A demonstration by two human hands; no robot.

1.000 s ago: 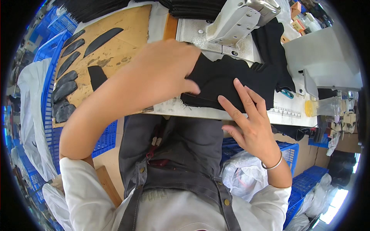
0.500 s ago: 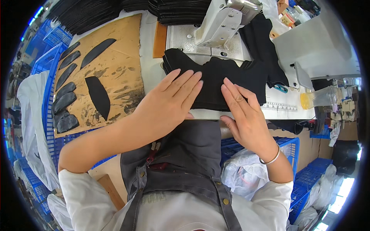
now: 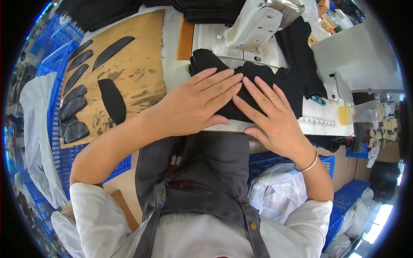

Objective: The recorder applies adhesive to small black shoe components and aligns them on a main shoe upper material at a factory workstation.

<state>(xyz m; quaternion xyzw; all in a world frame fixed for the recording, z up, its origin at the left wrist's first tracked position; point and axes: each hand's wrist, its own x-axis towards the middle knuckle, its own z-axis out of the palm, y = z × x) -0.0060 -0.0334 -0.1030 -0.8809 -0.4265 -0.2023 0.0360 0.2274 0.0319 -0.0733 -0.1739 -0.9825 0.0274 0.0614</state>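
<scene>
A stack of black fabric pieces (image 3: 275, 92) lies near the front edge of the white table, just before a sewing machine (image 3: 254, 28). Both my hands press on its top. My left hand (image 3: 202, 96) is open and laid flat, fingers reaching up and to the right, thumb at the stack's near edge. My right hand (image 3: 275, 118) is open too, fingers spread on the cloth, with the fingertips of both hands close together. A bracelet (image 3: 309, 165) circles my right wrist. More black cloth (image 3: 297, 47) runs back beside the machine on the right.
On the left, a stained brown cardboard sheet (image 3: 142, 32) carries several black curved pieces (image 3: 112, 101). Piles of black fabric (image 3: 211, 10) stand behind. A ruler scale (image 3: 318, 121), a small teal tool (image 3: 318, 100) and a yellow-lidded clear container (image 3: 359, 114) lie right. Blue crates flank me.
My right hand has moved left and spread its fingers, and my left hand has slid slightly right, so their fingertips now nearly meet. The whole view has shifted a little.
</scene>
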